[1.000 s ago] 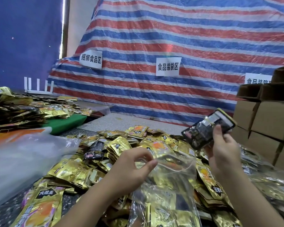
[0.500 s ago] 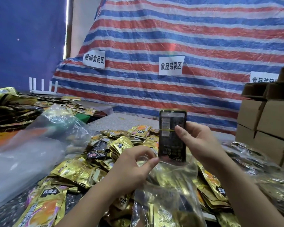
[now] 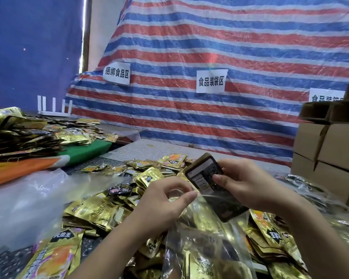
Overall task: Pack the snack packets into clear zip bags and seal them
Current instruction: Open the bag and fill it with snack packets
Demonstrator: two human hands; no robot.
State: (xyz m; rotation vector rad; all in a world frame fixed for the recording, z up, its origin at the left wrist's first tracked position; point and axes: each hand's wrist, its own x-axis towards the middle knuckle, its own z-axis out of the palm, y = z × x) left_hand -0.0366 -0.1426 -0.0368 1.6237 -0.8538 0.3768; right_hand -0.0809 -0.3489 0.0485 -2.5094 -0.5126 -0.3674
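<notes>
Hand (image 3: 248,184) grips dark packet (image 3: 208,182); cardboard boxes (image 3: 330,150) stand right.

Third paper sign (image 3: 325,95) — boxes (image 3: 328,141) hide its lower text.

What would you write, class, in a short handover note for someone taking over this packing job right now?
Left hand: pinches the clear bag open at its mouth.
Right hand: holds a dark packet, its lower end already inside the mouth.
Done: the bag already holds some gold packets.
Left: push this packet in, add more from the loose pile on the table, then seal the bag.
</notes>
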